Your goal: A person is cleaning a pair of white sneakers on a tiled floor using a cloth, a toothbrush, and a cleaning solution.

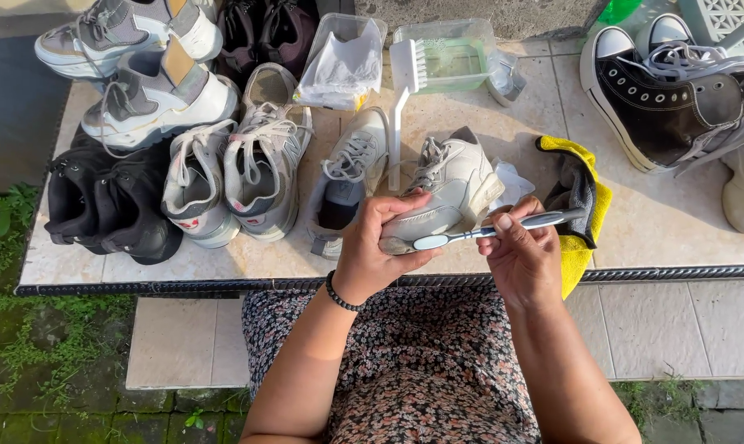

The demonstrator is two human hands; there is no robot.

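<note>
My left hand [376,247] grips a white sneaker [454,185] by its toe end, holding it tilted over the near edge of the tiled table [676,222]. My right hand [520,255] holds a toothbrush [491,232] with a grey handle, its white head touching the sneaker's side near my left thumb. The matching white sneaker [347,185] lies on the table just left of the held one. A black bead bracelet circles my left wrist.
Several pairs of shoes crowd the table's left side, black ones [108,205] at the edge. A white scrub brush [402,90] leans by a clear tub of water [454,57]. A yellow and grey cloth [581,205] hangs off the near edge. Black high-tops [668,90] sit right.
</note>
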